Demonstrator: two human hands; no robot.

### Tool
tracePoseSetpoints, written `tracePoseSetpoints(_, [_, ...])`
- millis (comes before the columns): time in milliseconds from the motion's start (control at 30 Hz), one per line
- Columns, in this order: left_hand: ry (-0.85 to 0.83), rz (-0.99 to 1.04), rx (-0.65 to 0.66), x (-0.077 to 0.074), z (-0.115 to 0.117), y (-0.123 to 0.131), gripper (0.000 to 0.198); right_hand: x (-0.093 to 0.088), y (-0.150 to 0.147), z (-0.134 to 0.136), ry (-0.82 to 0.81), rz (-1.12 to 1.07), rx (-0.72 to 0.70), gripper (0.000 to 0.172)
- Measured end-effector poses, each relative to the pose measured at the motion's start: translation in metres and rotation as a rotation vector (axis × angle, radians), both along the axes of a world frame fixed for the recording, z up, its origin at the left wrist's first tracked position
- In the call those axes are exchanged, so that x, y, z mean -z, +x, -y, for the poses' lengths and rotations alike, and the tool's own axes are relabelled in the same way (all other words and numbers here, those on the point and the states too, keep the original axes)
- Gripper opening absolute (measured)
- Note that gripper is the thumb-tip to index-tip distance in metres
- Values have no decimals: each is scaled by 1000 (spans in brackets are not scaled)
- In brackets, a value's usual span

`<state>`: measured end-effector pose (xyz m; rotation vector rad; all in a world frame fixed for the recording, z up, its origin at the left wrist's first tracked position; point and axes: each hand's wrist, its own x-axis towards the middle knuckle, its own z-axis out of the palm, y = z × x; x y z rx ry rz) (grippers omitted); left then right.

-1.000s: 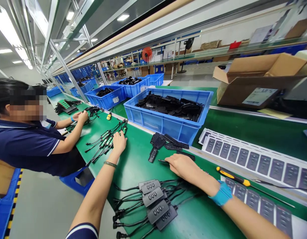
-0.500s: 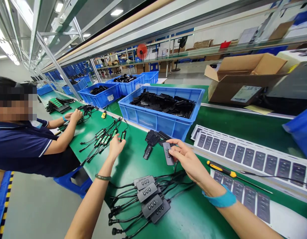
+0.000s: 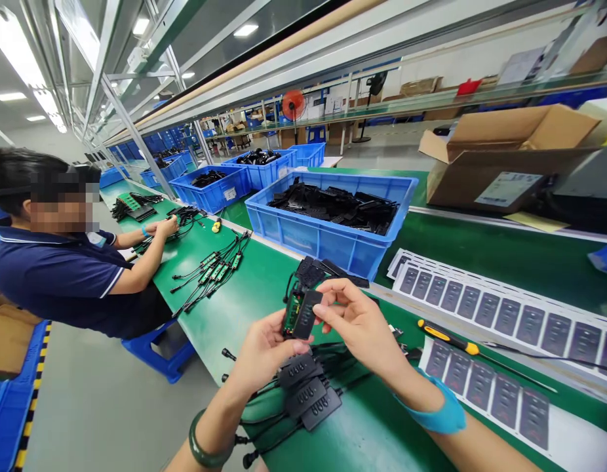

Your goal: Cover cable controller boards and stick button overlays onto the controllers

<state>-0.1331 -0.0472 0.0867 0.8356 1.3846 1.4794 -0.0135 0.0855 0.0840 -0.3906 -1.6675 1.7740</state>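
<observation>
In the head view, low at centre, the left hand [image 3: 267,351] and right hand [image 3: 362,324] hold a small black housing [image 3: 306,314] above the bench [image 3: 382,439], each grip closed on it (a green circuit board [image 3: 292,314] shows along its left side, apparently seated there, though it's hard to tell). Cabled black modules [image 3: 303,393] lie just below; a blue crate [image 3: 308,239] stands beyond, and a yellow-handled screwdriver [image 3: 448,341] lies to the right.
</observation>
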Motion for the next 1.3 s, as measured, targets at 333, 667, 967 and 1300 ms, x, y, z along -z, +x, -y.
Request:
tracePoseSetpoints(333, [21, -82, 0, 4, 10, 14, 40, 5, 0, 6, 1, 67, -75, 35])
tracePoseSetpoints(667, [-38, -465, 105, -7, 18, 10, 29, -2, 5, 11, 197, 61, -64, 36])
tracePoseSetpoints(967, [-217, -747, 49, 3, 30, -39, 32, -6, 15, -43, -248, -39, 162, 31])
tracePoseSetpoints(1300, [-401, -1268, 187, 40, 37, -34, 30, 73, 32, -84, 463, 665, 124, 38])
